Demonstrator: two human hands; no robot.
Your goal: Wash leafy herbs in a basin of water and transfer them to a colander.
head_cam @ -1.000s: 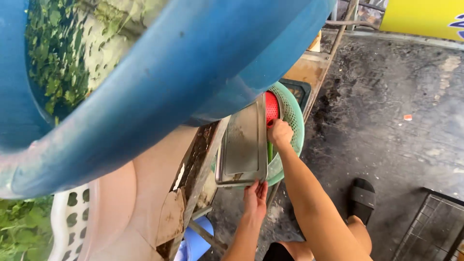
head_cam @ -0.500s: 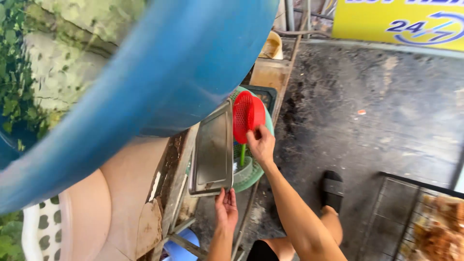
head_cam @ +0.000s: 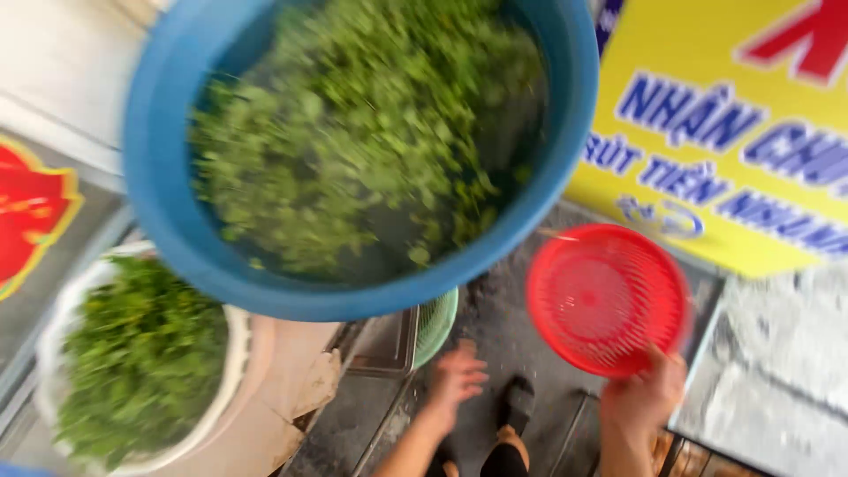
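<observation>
Greens fill the big blue basin (head_cam: 168,221) that takes up most of my view, leafy sprigs floating in dark water inside its smooth, round plastic wall, all of it blurred. Below it to one side sits a white basket (head_cam: 231,349) heaped with more of the same leaves, damp and loose. Behind, a yellow sign (head_cam: 795,177) with blue lettering leans beside the wet grey ground (head_cam: 777,371). Next in size is the red colander (head_cam: 607,298), a shallow round plastic bowl with fine slots running out from its middle. My right hand (head_cam: 643,397) grips it by the lower rim, fingers curled over the edge, holding it up in the air, just beside the basin. I judge it light and fairly stiff, a little springy at the rim, slippery if wet, so the rim is the place to hold. A green basket's (head_cam: 437,325) edge and a flat metal tray (head_cam: 386,340) peek out under the basin. My left hand (head_cam: 455,382) hangs open near them, fingers spread, holding nothing.
</observation>
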